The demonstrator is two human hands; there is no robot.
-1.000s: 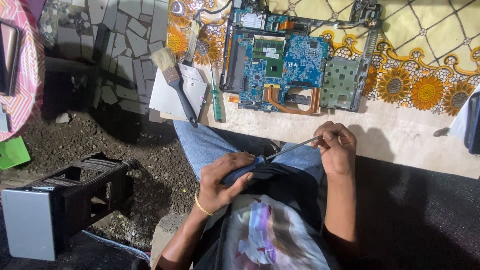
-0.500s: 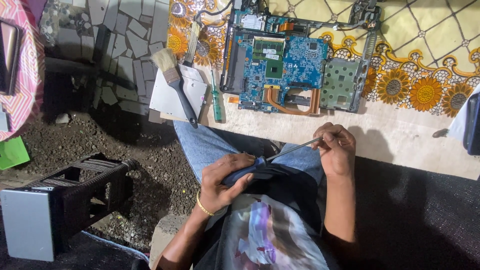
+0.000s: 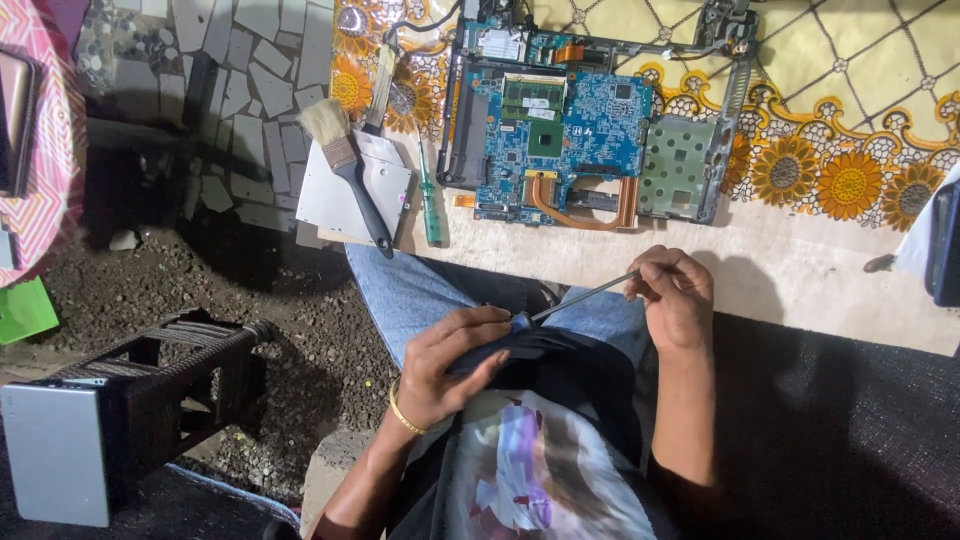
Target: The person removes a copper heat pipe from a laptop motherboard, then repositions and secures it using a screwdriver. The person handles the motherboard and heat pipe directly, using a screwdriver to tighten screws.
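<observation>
I see right hand (image 3: 672, 298) gripping rod (image 3: 585, 296) | rod slants down-left to dark part (image 3: 500, 345) under clenched left hand (image 3: 450, 365) | board (image 3: 560, 130) on desk ahead

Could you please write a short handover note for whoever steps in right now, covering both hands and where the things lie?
Left hand: pressed on a dark part held in the lap.
Right hand: grips a thin metal rod, its tip at the dark part.
Ahead on the mat: blue circuit board, bare and open. Left of it a green screwdriver, then a brush lying on a grey metal plate.
Done: board exposed. Left: work on the dark part is under way.
</observation>
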